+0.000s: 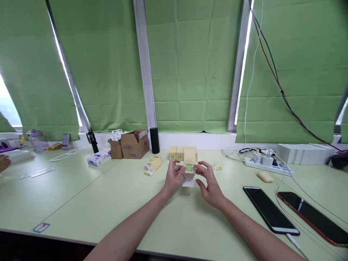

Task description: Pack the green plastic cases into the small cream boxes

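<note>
A small cream cardboard box (191, 156) with a green window is held upright over the table by my left hand (174, 177), thumb and fingers pinching its left side. From the box's lower end hangs a white flap (188, 181). My right hand (210, 187) is at the box's right edge, thumb and fingers apart; whether its fingertips touch the box I cannot tell. Behind stands a row of similar small boxes (179, 149), partly hidden by the held one. Another cream box (153, 165), open at one end, lies to the left.
A small clear item (218, 166) with a yellow centre lies right of the boxes. Two phones (270, 208), an earbud case (264, 177) and a power strip (268, 165) with cables occupy the right. A carton (134, 145), black cylinder (154, 140) and tissue pack (99, 158) stand back left. Another person's hand (3, 163) shows far left.
</note>
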{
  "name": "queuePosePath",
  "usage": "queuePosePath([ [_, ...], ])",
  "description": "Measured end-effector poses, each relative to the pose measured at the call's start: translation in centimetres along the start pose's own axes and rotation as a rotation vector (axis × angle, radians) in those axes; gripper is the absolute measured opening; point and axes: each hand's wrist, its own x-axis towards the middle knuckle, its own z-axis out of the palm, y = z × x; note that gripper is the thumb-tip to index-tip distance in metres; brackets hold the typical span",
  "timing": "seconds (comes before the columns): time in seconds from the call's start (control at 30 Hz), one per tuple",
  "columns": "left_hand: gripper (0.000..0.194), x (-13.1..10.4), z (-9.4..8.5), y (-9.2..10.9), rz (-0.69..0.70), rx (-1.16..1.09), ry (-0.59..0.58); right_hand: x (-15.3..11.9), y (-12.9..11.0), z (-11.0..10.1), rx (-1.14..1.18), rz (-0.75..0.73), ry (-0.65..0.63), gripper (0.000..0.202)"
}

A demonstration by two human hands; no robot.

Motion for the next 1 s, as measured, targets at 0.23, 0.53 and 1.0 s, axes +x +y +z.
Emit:
queuePosePath([
  [0.23, 0.047, 0.0, -0.3, -0.8, 0.003, 0.087, -0.058, 0.0, 0.1, 0.1, 0.107, 0.084, -0.012, 0.039],
  [0.53, 0.041, -0.4, -0.9, -0.3, 0.230, 0.307, -0.023, 0.1, 0.2, 0.1, 0.157, 0.165, 0.058, 0.034],
  [1.0, 0.039, -0.6, -0.8, -0.6, 0.191, 0.280, -0.169, 0.0, 0.4, 0.1, 0.179, 0.177, 0.033, 0.035],
])
